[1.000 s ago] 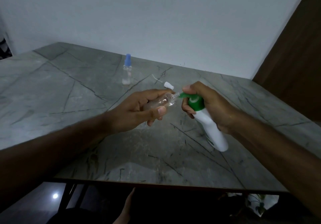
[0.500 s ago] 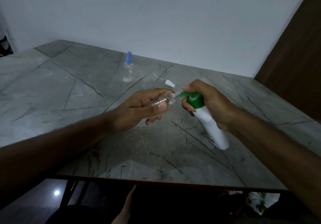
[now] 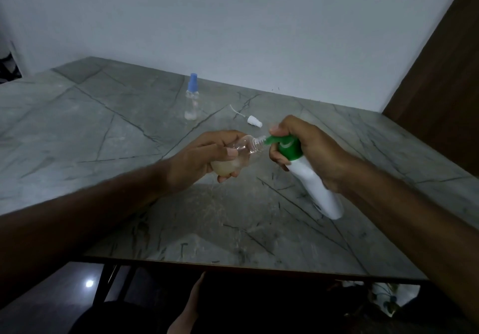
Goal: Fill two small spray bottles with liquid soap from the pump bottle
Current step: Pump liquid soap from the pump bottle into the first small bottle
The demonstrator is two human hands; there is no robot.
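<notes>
My left hand (image 3: 204, 157) grips a small clear spray bottle (image 3: 246, 148), uncapped and tilted, with pale liquid pooled at its lower end. My right hand (image 3: 308, 149) holds the white pump bottle (image 3: 313, 186) by its green pump head, thumb on top. The green nozzle touches the small bottle's open neck. A second small spray bottle (image 3: 191, 100) with a blue cap stands upright farther back on the table. The removed white spray cap (image 3: 253, 121) with its thin tube lies just behind my hands.
The grey marble-patterned table (image 3: 129, 139) stretches left and right, its near edge below my arms. A white wall stands behind it and a dark wooden panel (image 3: 440, 74) at the right. A foot shows under the table's edge.
Both hands have stayed together with the nozzle at the small bottle's neck. Pale liquid now shows below my left fingers in the small bottle.
</notes>
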